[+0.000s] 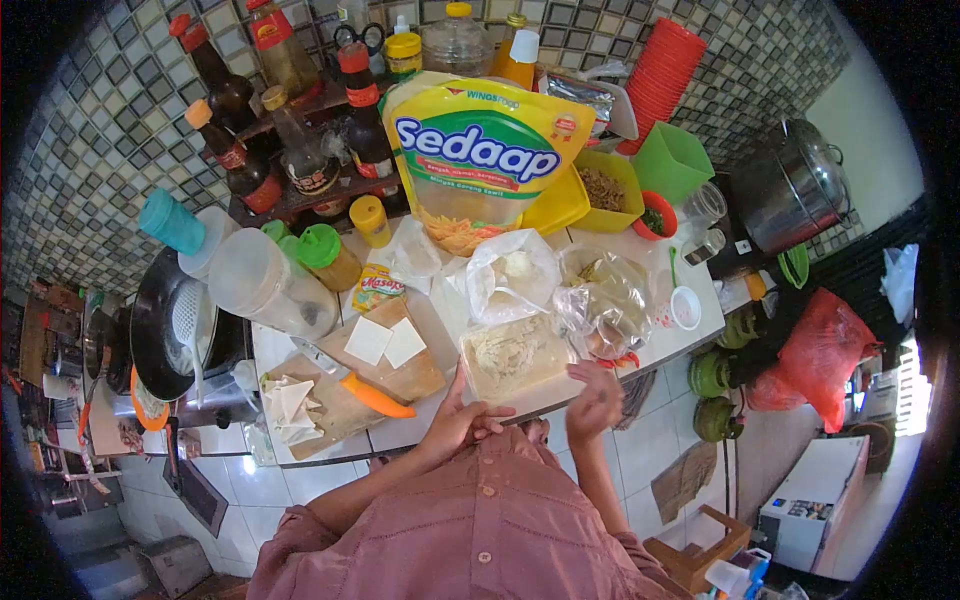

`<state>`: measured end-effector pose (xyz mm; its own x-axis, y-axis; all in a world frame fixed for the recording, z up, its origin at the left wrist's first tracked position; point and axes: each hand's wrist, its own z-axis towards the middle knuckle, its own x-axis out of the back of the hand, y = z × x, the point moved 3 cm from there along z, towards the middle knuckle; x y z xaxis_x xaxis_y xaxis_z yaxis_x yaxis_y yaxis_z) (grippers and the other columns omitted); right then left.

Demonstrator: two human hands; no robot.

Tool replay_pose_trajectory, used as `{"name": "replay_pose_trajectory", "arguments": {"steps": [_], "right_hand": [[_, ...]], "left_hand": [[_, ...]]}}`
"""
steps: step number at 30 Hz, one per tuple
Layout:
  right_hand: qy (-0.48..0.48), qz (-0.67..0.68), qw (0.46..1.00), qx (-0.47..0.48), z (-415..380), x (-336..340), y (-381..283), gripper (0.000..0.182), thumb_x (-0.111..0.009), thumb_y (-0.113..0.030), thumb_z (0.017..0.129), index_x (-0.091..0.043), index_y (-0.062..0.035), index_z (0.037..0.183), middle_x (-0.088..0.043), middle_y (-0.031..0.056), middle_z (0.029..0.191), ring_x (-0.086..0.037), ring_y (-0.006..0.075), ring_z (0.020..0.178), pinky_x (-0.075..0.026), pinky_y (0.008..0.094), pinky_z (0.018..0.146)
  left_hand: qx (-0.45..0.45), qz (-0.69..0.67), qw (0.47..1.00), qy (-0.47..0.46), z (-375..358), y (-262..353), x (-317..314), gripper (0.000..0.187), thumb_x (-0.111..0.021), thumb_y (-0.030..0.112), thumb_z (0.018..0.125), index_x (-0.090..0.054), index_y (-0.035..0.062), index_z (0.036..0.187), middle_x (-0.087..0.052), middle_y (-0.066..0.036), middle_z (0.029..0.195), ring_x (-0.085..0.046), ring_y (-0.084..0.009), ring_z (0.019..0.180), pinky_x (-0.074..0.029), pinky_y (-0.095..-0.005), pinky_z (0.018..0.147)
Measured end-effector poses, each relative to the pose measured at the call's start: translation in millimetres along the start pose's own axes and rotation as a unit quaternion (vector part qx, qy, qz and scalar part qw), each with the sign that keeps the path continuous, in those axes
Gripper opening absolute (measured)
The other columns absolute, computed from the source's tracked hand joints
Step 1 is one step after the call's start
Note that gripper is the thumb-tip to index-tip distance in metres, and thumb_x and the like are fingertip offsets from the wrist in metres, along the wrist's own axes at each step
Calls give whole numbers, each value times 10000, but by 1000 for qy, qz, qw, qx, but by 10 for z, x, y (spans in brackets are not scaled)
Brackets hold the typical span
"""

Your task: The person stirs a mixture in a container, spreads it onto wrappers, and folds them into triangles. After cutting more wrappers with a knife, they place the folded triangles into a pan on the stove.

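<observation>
My left hand point(458, 425) is at the counter's front edge, fingers apart, its upright finger beside a shallow clear tray point(530, 385) of pale paste. My right hand point(594, 400) hovers off the tray's right front corner, fingers loosely spread with nothing visible in them. Left of the tray lies a wooden cutting board point(340, 425). On it are two white square sheets point(385, 342), a knife point(365, 388) with an orange handle, and a heap of cut white pieces point(290, 410). Behind the tray stand an open white plastic bag point(512, 275) with pale contents and a clear plastic bag point(605, 300).
A large Sedaap pouch point(470, 150) stands behind the bags. Tall plastic tubs point(270, 280) and sauce bottles point(250, 180) crowd the left back. A wok point(160, 330) sits far left. At right are a yellow container point(610, 195), a white small bowl point(685, 307) and a big pot point(790, 190).
</observation>
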<state>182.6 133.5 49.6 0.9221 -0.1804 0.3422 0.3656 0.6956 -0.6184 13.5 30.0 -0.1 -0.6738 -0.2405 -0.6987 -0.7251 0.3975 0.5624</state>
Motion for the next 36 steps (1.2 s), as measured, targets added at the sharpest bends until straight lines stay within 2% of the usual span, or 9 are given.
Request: {"name": "replay_pose_trajectory", "arguments": {"steps": [2, 7, 11, 14, 17, 20, 28, 31, 36], "right_hand": [[-61, -52, 994, 73, -58, -138, -82, 141, -352, -51, 916, -386, 78, 965, -598, 246, 841, -637, 266, 685, -551, 320, 582], [-67, 126, 989, -50, -177, -275, -155, 188, -340, -49, 915, -423, 119, 900, -609, 263, 815, -649, 286, 691, -561, 341, 595], [-92, 174, 980, -12, -276, -382, -343, 193, -329, -55, 919, -414, 118, 916, -607, 270, 819, -650, 287, 693, -559, 342, 590], [-203, 182, 961, -53, -240, -416, -508, 177, -343, -42, 903, -476, 72, 883, -636, 204, 816, -661, 284, 711, -543, 318, 649], [-85, 144, 982, 89, -244, -419, -301, 105, -340, -22, 900, -421, 39, 870, -634, 204, 809, -660, 266, 666, -540, 315, 608], [-97, 60, 991, 76, 13, -250, -221, 79, -327, 4, 908, -314, 42, 975, -621, 222, 774, -645, 258, 613, -519, 315, 539], [18, -39, 999, -4, 72, 8, 89, 100, -321, -43, 929, -361, 36, 976, -607, 191, 786, -628, 225, 587, -530, 278, 524], [-5, -99, 995, 15, -4, 0, 123, 100, -322, -35, 924, -352, 39, 985, -608, 204, 782, -628, 230, 581, -532, 285, 525], [-62, 107, 992, -38, -241, -357, -262, 112, -328, -56, 927, -365, 49, 929, -613, 231, 777, -629, 246, 580, -530, 300, 536]], "left_hand": [[3, 14, 1000, 6, 14, -21, 39, 725, -322, 32, 922, 165, 318, 1377, -580, -242, 1051, -604, -126, 676, -411, -191, 523], [0, 29, 1000, 8, -3, 49, 34, 725, -322, 33, 920, 164, 322, 1375, -586, -234, 1039, -608, -127, 669, -411, -193, 499], [-6, -6, 1000, 7, 10, 8, 65, 727, -325, 36, 921, 162, 331, 1374, -584, -233, 1043, -614, -130, 678, -411, -189, 503], [-12, 1, 1000, 17, -2, 18, 49, 732, -327, 36, 922, 164, 341, 1371, -580, -235, 1053, -612, -129, 680, -413, -187, 518], [-19, -38, 999, 6, 4, -12, 57, 729, -323, 26, 922, 150, 346, 1377, -580, -241, 1046, -612, -134, 681, -413, -189, 530], [-41, 18, 999, 24, -19, 61, 10, 718, -323, 18, 923, 128, 329, 1388, -588, -240, 1027, -604, -128, 675, -409, -191, 525], [-41, 32, 998, 42, 19, -19, 49, 711, -335, 12, 923, 112, 295, 1398, -599, -231, 1004, -585, -113, 637, -396, -186, 489], [-31, 34, 998, 37, 21, 6, 29, 713, -334, 11, 923, 117, 295, 1397, -599, -229, 1004, -585, -114, 635, -395, -183, 481], [-33, 41, 998, 17, 19, -11, 44, 714, -336, 16, 924, 123, 294, 1395, -601, -224, 1007, -586, -112, 637, -403, -184, 491]]}}
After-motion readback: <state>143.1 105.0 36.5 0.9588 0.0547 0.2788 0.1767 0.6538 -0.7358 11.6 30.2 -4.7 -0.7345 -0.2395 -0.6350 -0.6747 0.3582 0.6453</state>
